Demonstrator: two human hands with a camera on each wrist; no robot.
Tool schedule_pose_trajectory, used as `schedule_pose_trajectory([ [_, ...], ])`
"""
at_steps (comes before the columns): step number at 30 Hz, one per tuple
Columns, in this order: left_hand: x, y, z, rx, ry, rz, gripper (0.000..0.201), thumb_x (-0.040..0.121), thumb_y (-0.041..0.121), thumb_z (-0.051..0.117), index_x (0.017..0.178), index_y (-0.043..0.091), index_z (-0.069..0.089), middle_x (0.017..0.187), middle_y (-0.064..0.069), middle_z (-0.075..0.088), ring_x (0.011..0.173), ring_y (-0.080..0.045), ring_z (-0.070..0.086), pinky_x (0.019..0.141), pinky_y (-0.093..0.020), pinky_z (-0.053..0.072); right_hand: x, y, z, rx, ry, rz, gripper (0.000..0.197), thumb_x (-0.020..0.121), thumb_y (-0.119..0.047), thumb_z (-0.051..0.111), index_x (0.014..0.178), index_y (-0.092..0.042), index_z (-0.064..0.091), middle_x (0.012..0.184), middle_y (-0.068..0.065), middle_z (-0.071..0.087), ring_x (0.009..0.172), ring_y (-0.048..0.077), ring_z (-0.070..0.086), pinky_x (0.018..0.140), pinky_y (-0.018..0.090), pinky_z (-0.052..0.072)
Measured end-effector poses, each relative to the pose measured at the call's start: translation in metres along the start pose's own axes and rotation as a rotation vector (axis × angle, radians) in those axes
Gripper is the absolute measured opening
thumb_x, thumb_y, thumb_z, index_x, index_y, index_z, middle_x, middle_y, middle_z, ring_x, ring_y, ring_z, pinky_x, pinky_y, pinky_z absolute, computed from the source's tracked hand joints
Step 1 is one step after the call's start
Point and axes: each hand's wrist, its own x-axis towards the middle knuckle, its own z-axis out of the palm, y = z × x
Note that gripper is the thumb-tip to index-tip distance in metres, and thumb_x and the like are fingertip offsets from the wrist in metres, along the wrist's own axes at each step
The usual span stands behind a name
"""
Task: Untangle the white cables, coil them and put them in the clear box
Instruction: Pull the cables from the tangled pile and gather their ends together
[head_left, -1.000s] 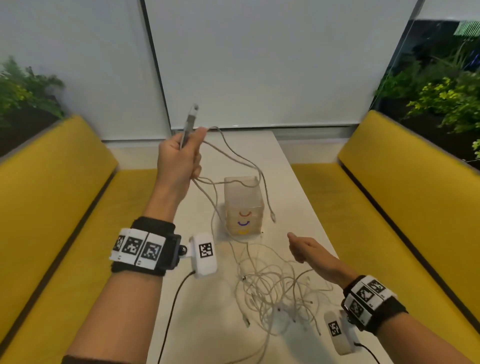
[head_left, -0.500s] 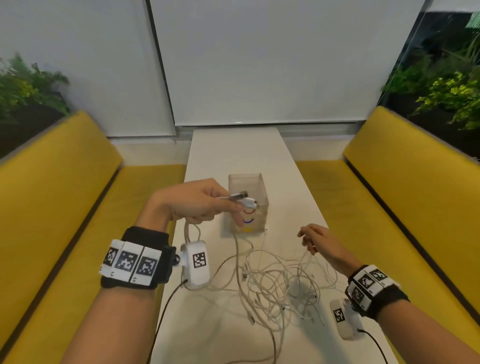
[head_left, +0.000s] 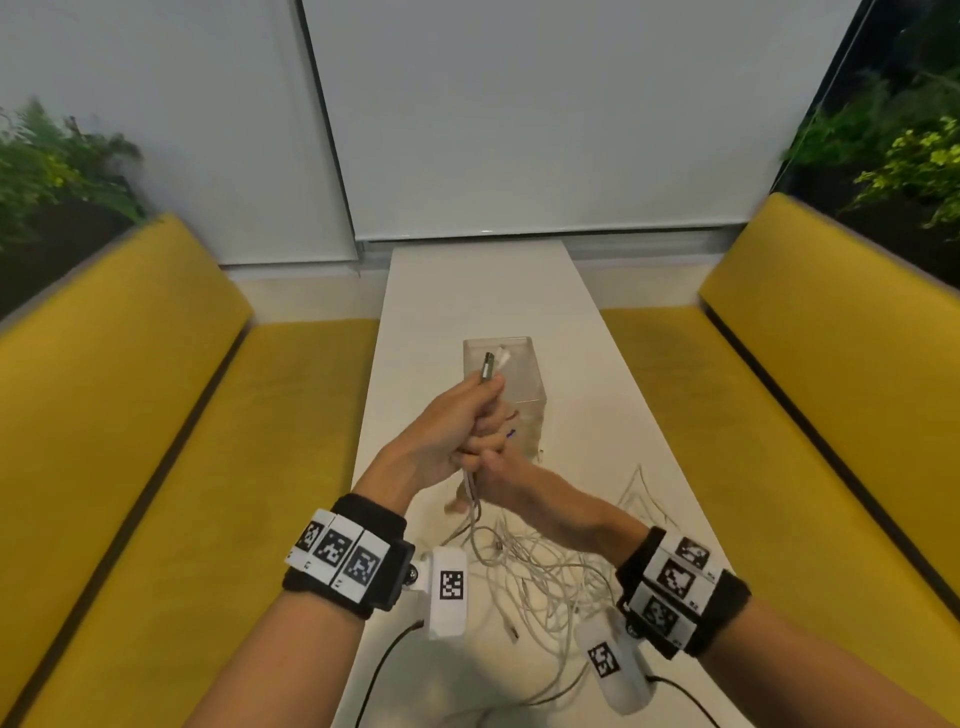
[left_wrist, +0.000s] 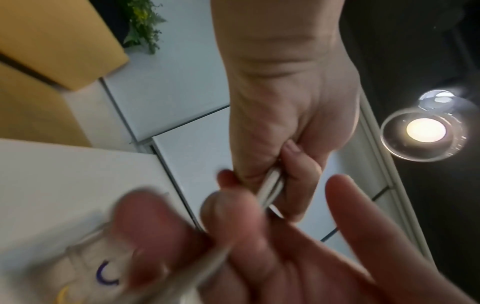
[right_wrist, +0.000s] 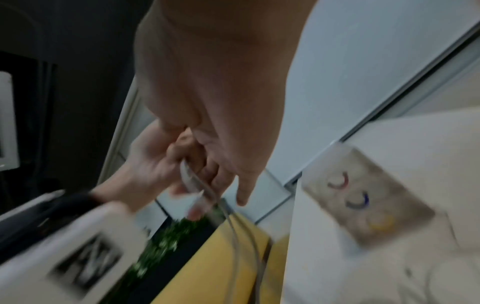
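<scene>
Since a second ago the left hand (head_left: 441, 436) has dropped from head height to just in front of the clear plastic box (head_left: 511, 379), and the right hand (head_left: 501, 475) has come across from the right side of the long white bench (head_left: 478, 291) to meet it. Left grip is closed around two plug ends (head_left: 493, 364) of the thin white cables (head_left: 545, 577), one metallic, one white, which stick up above the fist. Right grip pinches the same strands just below the left fist, thumb curled against the fingers. Below the hands the strands hang into a loose tangle lying on the bench near the person, and the box stands beyond it. Cable like this looks light, limp and smooth, so it will likely slide through a slack hold and snag at the connectors; holding near the plugs and feeding the slack through the other hand seems the safest way to free it.
</scene>
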Motion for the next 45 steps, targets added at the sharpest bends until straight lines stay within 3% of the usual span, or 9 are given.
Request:
schedule_pose_trajectory([
  [4, 0.002, 0.005, -0.011, -0.211, 0.057, 0.079, 0.036, 0.106, 0.040, 0.037, 0.074, 0.024, 0.041, 0.057, 0.003, 0.021, 0.039, -0.008, 0.013, 0.034, -0.014, 0.012, -0.005, 0.036, 0.044, 0.154, -0.088, 0.163, 0.036, 0.107, -0.036, 0.026, 0.098, -0.009, 0.047, 0.076, 0.000, 0.047, 0.062, -0.001, 0.050, 0.063, 0.014, 0.042],
  [9, -0.009, 0.008, -0.028, -0.278, 0.005, 0.032, 0.020, 0.090, 0.033, 0.038, 0.073, 0.022, 0.039, 0.059, 0.000, 0.012, 0.045, -0.013, 0.009, 0.037, -0.011, 0.014, 0.013, 0.070, -0.002, 0.648, 0.018, 0.277, 0.052, 0.102, -0.038, 0.031, 0.120, 0.001, 0.060, 0.102, 0.016, 0.060, 0.097, 0.031, 0.061, 0.093, 0.053, 0.051],
  [13, -0.009, -0.010, -0.035, -0.277, 0.056, -0.029, 0.026, 0.095, 0.024, 0.028, 0.073, 0.020, 0.041, 0.051, 0.003, 0.018, 0.043, -0.011, 0.007, 0.034, -0.010, 0.017, 0.053, 0.114, -0.064, -0.245, 0.496, 0.316, 0.029, 0.099, -0.019, 0.045, 0.104, -0.004, 0.070, 0.097, 0.008, 0.062, 0.086, 0.019, 0.058, 0.085, 0.039, 0.053],
  [20, -0.012, -0.036, -0.044, -0.260, 0.155, 0.022, 0.024, 0.095, 0.021, 0.030, 0.072, 0.020, 0.038, 0.053, 0.003, 0.021, 0.037, -0.008, 0.014, 0.033, -0.012, 0.019, 0.088, 0.184, -0.068, -1.059, 0.322, 0.460, 0.052, 0.099, -0.033, 0.050, 0.053, -0.014, 0.036, 0.055, 0.002, 0.039, 0.056, 0.020, 0.042, 0.053, 0.029, 0.027],
  [25, -0.020, -0.050, -0.053, -0.230, 0.176, 0.026, 0.026, 0.095, 0.021, 0.033, 0.070, 0.021, 0.033, 0.056, 0.002, 0.023, 0.037, -0.008, 0.015, 0.035, -0.013, 0.018, 0.093, 0.206, -0.061, -0.993, 0.455, 0.470, 0.024, 0.091, -0.030, 0.060, 0.073, -0.018, 0.071, 0.089, 0.008, 0.074, 0.091, 0.029, 0.067, 0.072, 0.028, 0.043],
  [28, -0.024, -0.057, -0.055, -0.120, 0.282, 0.029, 0.027, 0.093, 0.018, 0.037, 0.067, 0.021, 0.030, 0.058, 0.001, 0.021, 0.040, -0.010, 0.014, 0.036, -0.016, 0.017, 0.086, 0.204, -0.059, -0.861, 0.539, 0.468, 0.025, 0.087, -0.026, 0.060, 0.062, -0.023, 0.058, 0.085, 0.009, 0.072, 0.091, 0.033, 0.067, 0.072, 0.031, 0.048],
  [34, -0.025, -0.071, -0.054, 0.096, 0.360, -0.007, 0.024, 0.102, 0.023, 0.036, 0.078, 0.020, 0.032, 0.064, 0.002, 0.029, 0.047, -0.011, 0.016, 0.042, -0.023, 0.013, 0.054, 0.121, -0.035, -0.418, 0.868, 0.142, 0.023, 0.102, -0.036, 0.040, 0.102, -0.013, 0.046, 0.075, 0.006, 0.066, 0.066, 0.029, 0.065, 0.057, 0.036, 0.051],
  [41, -0.012, -0.060, -0.009, 0.285, 0.287, -0.060, 0.020, 0.098, 0.037, 0.059, 0.091, 0.024, 0.046, 0.059, 0.007, 0.029, 0.047, -0.009, 0.023, 0.044, -0.025, 0.016, 0.019, 0.001, -0.036, -0.425, 0.047, 0.498, 0.003, 0.101, -0.012, 0.041, 0.098, -0.012, 0.041, 0.066, 0.002, 0.026, 0.050, 0.012, 0.022, 0.041, 0.024, 0.023],
  [45, 0.002, -0.060, 0.000, 0.137, 0.338, -0.082, 0.017, 0.098, 0.035, 0.059, 0.096, 0.019, 0.054, 0.061, 0.003, 0.022, 0.045, -0.010, 0.020, 0.042, -0.024, 0.015, 0.012, -0.023, -0.046, -0.588, 0.040, 0.553, 0.018, 0.105, -0.019, 0.037, 0.100, -0.012, 0.053, 0.066, 0.003, 0.031, 0.047, 0.013, 0.025, 0.041, 0.024, 0.026],
])
